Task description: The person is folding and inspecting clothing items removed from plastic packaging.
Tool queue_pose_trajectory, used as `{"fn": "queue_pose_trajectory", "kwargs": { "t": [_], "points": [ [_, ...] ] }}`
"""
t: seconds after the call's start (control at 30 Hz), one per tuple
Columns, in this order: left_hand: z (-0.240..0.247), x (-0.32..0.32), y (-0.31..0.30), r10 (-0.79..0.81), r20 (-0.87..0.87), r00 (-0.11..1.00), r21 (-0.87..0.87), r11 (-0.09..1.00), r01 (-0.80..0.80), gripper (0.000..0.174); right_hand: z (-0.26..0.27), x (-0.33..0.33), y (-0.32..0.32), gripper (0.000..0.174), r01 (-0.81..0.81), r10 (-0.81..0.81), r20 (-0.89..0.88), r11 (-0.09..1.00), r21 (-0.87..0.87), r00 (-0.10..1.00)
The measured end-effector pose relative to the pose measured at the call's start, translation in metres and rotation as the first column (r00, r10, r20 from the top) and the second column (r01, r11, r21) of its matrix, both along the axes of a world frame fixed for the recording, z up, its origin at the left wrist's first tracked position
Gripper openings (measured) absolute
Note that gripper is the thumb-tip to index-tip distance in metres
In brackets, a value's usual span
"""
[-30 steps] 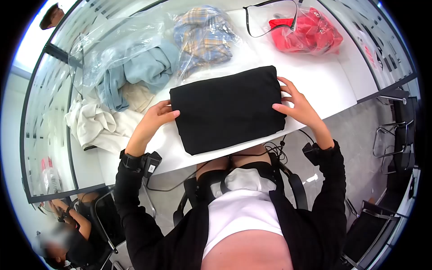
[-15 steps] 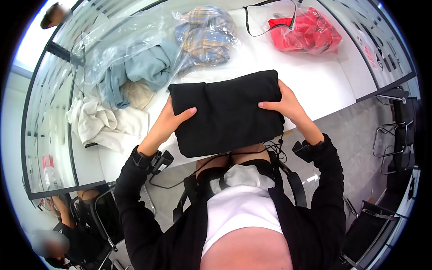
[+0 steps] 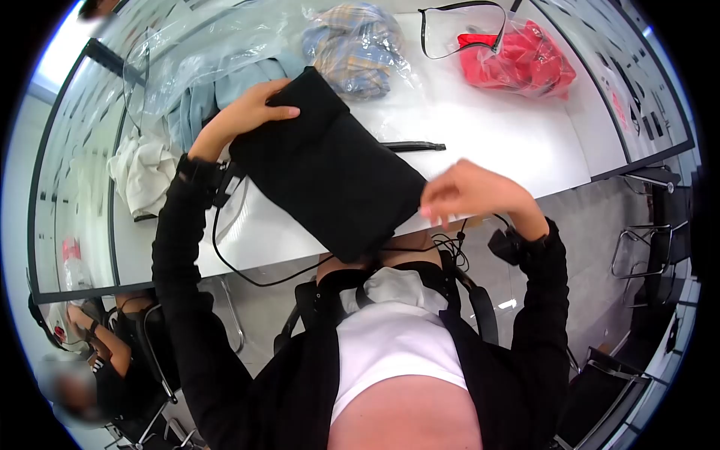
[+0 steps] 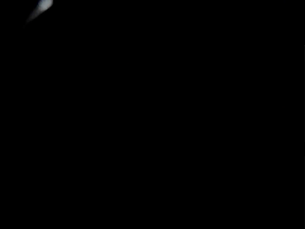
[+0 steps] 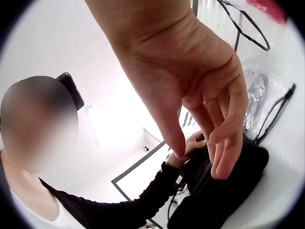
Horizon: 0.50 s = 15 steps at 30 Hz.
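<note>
A folded black cloth bundle (image 3: pixel 330 165) lies slanted over the table's near part in the head view, one corner up at the left and the other end at the table's front edge. My left hand (image 3: pixel 251 112) grips its upper left corner, thumb on top and fingers hidden behind. Off the bundle's right end is my right hand (image 3: pixel 476 191), fingers loosely bent and holding nothing. The right wrist view shows this right hand (image 5: pixel 190 71) over the black bundle (image 5: pixel 224 191). The left wrist view is almost wholly black.
A black strap (image 3: pixel 412 146) extends beyond the bundle on the white table (image 3: pixel 525 146). Behind are bagged plaid cloth (image 3: pixel 356 52), bagged red cloth (image 3: pixel 517 60) and blue cloth (image 3: pixel 191 112). White cloth (image 3: pixel 139 176) lies left; a cable (image 3: pixel 259 283) hangs at the front.
The bundle has turned, its left side raised toward the back left with my left hand. My right hand has let go of it. The strap has come into view behind it.
</note>
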<state>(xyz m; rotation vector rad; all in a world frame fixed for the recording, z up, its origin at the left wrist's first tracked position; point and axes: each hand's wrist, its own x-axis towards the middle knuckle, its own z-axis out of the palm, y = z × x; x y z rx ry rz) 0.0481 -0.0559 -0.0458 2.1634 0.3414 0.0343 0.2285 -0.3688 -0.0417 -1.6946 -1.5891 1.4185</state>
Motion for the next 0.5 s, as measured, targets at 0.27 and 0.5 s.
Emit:
{"fn": "queue_pose_trajectory", "kwargs": {
  "t": [0.27,0.5],
  "points": [
    [0.014,0.024,-0.006,-0.1,0.152,0.983,-0.028,0.994,0.106,0.044,-0.021,0.023,0.088,0.057,0.29,-0.288,-0.031,0.943,0.163,0.957],
    [0.025,0.022,-0.01,-0.008,0.21,0.978,-0.052,0.998,0.019,0.041,-0.029,0.008,0.103,0.064,0.278,-0.271,-0.518,0.958,-0.066,0.811]
  ]
}}
